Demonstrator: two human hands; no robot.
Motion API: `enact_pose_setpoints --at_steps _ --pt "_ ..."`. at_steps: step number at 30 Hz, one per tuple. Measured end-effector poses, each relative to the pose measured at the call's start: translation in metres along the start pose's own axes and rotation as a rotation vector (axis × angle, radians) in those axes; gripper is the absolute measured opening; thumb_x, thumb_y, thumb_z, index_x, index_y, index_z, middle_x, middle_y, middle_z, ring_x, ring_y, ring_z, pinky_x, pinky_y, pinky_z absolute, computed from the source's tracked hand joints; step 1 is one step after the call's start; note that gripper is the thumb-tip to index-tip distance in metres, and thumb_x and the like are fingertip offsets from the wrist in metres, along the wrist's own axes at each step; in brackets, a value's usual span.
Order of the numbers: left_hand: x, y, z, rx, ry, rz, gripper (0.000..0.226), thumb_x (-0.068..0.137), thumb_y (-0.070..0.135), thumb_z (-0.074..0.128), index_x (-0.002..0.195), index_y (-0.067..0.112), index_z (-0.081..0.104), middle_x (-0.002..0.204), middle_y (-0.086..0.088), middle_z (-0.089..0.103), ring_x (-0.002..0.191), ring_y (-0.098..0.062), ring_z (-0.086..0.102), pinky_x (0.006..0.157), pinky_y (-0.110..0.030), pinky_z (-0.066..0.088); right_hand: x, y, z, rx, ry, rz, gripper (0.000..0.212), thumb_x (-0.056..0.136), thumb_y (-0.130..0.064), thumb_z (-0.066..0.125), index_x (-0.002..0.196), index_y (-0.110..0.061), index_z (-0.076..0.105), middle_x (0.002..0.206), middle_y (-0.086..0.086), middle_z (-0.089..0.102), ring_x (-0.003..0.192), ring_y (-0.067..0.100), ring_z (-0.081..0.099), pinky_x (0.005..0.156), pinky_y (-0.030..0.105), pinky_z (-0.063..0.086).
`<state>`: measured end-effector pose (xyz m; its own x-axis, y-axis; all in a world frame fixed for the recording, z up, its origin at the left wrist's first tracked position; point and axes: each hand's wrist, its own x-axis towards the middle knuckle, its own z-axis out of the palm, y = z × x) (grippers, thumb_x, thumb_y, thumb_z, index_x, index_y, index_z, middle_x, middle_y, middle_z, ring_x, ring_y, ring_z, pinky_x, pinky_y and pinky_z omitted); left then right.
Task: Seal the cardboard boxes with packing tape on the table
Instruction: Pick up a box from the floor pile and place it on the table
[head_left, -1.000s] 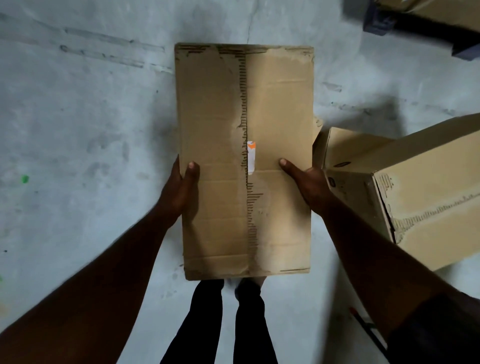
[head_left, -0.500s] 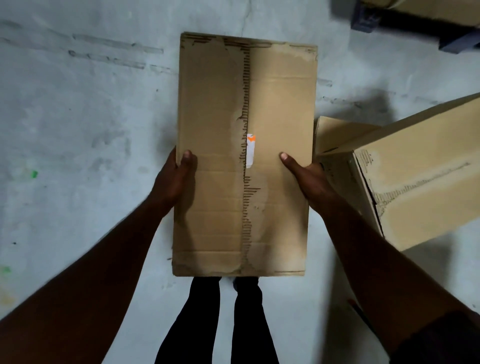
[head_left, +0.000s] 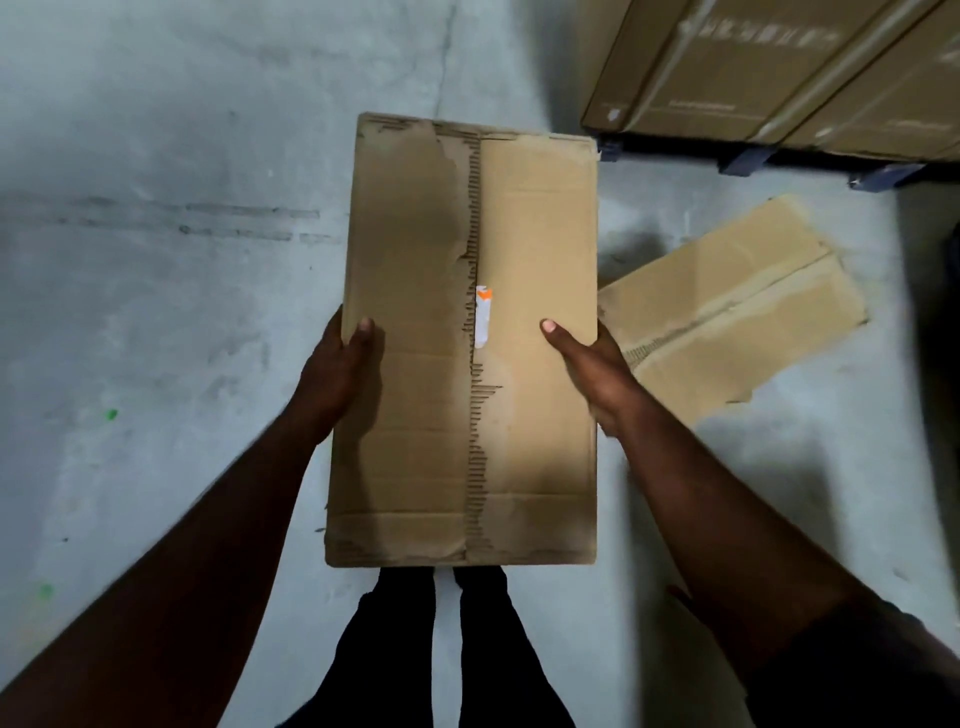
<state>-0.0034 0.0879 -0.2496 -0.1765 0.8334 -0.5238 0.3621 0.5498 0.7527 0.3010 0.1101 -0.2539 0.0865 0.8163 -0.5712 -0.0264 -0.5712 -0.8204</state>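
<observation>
I hold a worn brown cardboard box (head_left: 540, 338) in front of me above the grey floor. Its two top flaps meet at a torn middle seam that bears a small white and orange label scrap (head_left: 483, 317). My left hand (head_left: 335, 374) grips the box's left edge with the thumb on top. My right hand (head_left: 587, 369) grips the right edge, thumb lying on the right flap. A second cardboard box (head_left: 737, 312) lies on the floor to the right, partly behind the held one. No tape or table is in view.
A stack of large strapped cartons (head_left: 779, 67) stands on a blue pallet (head_left: 748, 156) at the top right. Bare concrete floor (head_left: 156, 260) spreads to the left. My legs in dark trousers (head_left: 441, 649) show below the box.
The view has swung so the second box sits lower and farther right, and the stacked cartons have come into sight. The held box stays in both hands with the same grip.
</observation>
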Motion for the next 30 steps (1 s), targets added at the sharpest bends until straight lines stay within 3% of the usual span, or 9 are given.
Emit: enact_pose_setpoints --at_steps 4,8,11,14,18,21,24,26,30 --pt "-0.052 0.038 -0.012 -0.023 -0.028 0.073 0.08 0.082 0.085 0.04 0.147 0.039 0.042 0.141 0.006 0.057 0.126 -0.021 0.056 0.109 -0.052 0.044 -0.056 -0.031 -0.017 0.045 0.02 0.0 0.043 0.09 -0.031 0.076 0.129 -0.018 0.064 0.114 -0.002 0.075 0.104 0.015 0.072 0.093 0.039 0.058" --pt "-0.103 0.064 -0.022 -0.039 -0.076 0.136 0.079 0.083 0.082 0.043 0.147 0.037 0.043 0.14 0.007 0.058 0.125 -0.018 0.056 0.11 -0.049 0.044 -0.115 -0.05 -0.035 0.097 0.018 -0.016 0.047 0.087 -0.036 0.078 0.128 -0.015 0.065 0.115 0.003 0.075 0.107 0.021 0.072 0.099 0.052 0.054" --pt "-0.142 0.073 -0.023 -0.065 -0.125 0.176 0.074 0.085 0.074 0.047 0.144 0.029 0.047 0.13 0.002 0.064 0.116 -0.02 0.062 0.104 -0.049 0.049 -0.164 -0.052 -0.048 0.135 0.058 -0.049 0.062 0.076 -0.044 0.082 0.128 -0.014 0.066 0.118 0.003 0.075 0.111 0.021 0.07 0.104 0.049 0.051" --pt "-0.179 0.069 -0.019 -0.071 -0.176 0.207 0.06 0.09 0.071 0.05 0.131 0.027 0.056 0.114 0.0 0.07 0.104 -0.024 0.068 0.097 -0.054 0.053 -0.212 -0.04 -0.061 0.182 0.087 -0.092 0.055 0.081 -0.034 0.08 0.129 -0.009 0.066 0.122 0.007 0.073 0.116 0.024 0.068 0.109 0.048 0.047" --pt "-0.226 0.064 -0.004 -0.118 -0.286 0.204 0.054 0.095 0.062 0.052 0.136 0.026 0.054 0.122 0.002 0.068 0.112 -0.021 0.065 0.098 -0.047 0.054 -0.288 -0.018 -0.083 0.222 0.154 -0.099 0.047 0.085 -0.028 0.079 0.127 -0.009 0.067 0.122 0.009 0.072 0.117 0.026 0.067 0.111 0.049 0.046" --pt "-0.264 0.076 0.014 -0.148 -0.362 0.194 0.043 0.103 0.05 0.047 0.134 0.023 0.057 0.117 0.004 0.069 0.107 -0.017 0.066 0.087 -0.034 0.055 -0.352 -0.01 -0.105 0.275 0.23 -0.1 0.043 0.091 -0.022 0.074 0.13 -0.006 0.065 0.125 0.011 0.071 0.118 0.028 0.067 0.11 0.048 0.047" --pt "-0.304 0.095 0.038 -0.089 -0.453 0.251 0.047 0.102 0.049 0.048 0.138 0.021 0.057 0.124 0.0 0.069 0.113 -0.023 0.066 0.097 -0.04 0.052 -0.418 -0.006 -0.134 0.336 0.271 -0.096 0.039 0.098 -0.019 0.064 0.134 -0.002 0.062 0.129 0.014 0.067 0.119 0.029 0.065 0.105 0.041 0.05" --pt "-0.333 0.114 0.058 -0.089 -0.516 0.277 0.038 0.104 0.042 0.048 0.132 0.018 0.06 0.116 -0.002 0.072 0.105 -0.021 0.069 0.089 -0.035 0.055 -0.462 -0.006 -0.157 0.383 0.289 -0.133 0.038 0.099 -0.018 0.062 0.134 -0.002 0.062 0.128 0.015 0.068 0.116 0.029 0.067 0.101 0.037 0.054" --pt "-0.386 0.153 0.102 -0.048 -0.645 0.33 0.04 0.102 0.043 0.05 0.133 0.019 0.06 0.115 -0.005 0.074 0.106 -0.027 0.07 0.092 -0.042 0.055 -0.53 -0.006 -0.206 0.471 0.394 -0.183 0.037 0.099 -0.017 0.062 0.132 -0.001 0.062 0.129 0.017 0.067 0.117 0.031 0.066 0.105 0.042 0.05"
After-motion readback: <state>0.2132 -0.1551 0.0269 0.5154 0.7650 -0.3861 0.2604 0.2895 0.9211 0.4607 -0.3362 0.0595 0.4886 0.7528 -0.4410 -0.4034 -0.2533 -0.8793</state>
